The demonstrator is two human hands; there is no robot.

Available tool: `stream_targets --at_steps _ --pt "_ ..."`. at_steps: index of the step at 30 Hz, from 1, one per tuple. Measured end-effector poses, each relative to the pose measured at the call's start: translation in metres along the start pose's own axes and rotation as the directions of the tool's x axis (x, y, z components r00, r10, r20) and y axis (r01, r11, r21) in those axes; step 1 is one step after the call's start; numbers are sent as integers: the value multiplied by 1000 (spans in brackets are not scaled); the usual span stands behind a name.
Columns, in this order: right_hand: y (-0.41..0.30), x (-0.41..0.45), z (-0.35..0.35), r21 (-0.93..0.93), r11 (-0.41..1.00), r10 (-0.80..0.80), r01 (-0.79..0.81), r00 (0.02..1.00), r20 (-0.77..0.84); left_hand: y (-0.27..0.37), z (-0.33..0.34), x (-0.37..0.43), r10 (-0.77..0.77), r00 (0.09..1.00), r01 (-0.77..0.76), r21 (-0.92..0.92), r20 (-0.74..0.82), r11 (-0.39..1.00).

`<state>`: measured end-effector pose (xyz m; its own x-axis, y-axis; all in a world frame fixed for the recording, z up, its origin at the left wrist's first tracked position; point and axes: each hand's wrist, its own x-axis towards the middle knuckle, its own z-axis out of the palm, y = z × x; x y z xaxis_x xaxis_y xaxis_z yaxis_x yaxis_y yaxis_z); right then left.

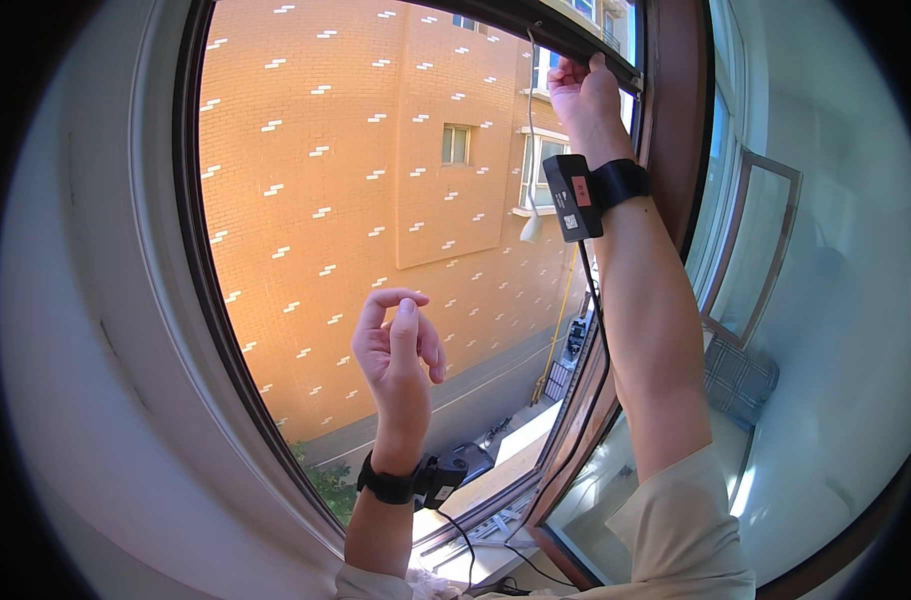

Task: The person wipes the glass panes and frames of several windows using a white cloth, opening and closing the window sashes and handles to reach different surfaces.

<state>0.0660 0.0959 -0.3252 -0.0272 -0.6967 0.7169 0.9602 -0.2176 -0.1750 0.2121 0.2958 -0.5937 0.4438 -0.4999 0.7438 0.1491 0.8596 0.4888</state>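
In the head view my right hand [587, 86] reaches up to the dark bar [515, 19] of a roller screen or blind across the top of the window opening, its fingers and thumb at the underside near the right end. A pale pull cord with a white end knob [531, 229] hangs from the bar, left of that hand. My left hand [399, 337] is raised before the opening with curled fingers, touching nothing. Black straps hold a black device [573, 196] on my right wrist and another device [444, 480] on my left wrist.
The dark window frame [200, 247] runs down the left side. An opened glass sash with a brown frame [568, 547] stands at right. Black cables [594, 375] hang from the wrist devices. Outside are an orange brick wall [335, 187] and a ledge [493, 480] below.
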Motion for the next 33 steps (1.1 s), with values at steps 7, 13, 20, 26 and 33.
stream_targets --at_steps 7,13,20,26,33 --pt "-26 14 -4 71 996 40 -46 996 83 -81 -65 -64 -69 998 69 -34 -7 997" --pt "-10 -14 19 -224 971 -65 76 996 58 -58 -62 -58 -108 993 108 -4 -56 994" --pt "53 -112 -8 -246 966 138 -75 959 247 -17 -13 -26 -185 981 181 -64 -62 981" --pt "177 -330 -225 -780 506 538 -369 841 -48 -86 -84 -82 -429 896 413 -139 -116 900" --pt "202 -557 -357 -808 296 839 -510 544 -36 -156 -163 -171 -705 705 687 -172 -80 706"
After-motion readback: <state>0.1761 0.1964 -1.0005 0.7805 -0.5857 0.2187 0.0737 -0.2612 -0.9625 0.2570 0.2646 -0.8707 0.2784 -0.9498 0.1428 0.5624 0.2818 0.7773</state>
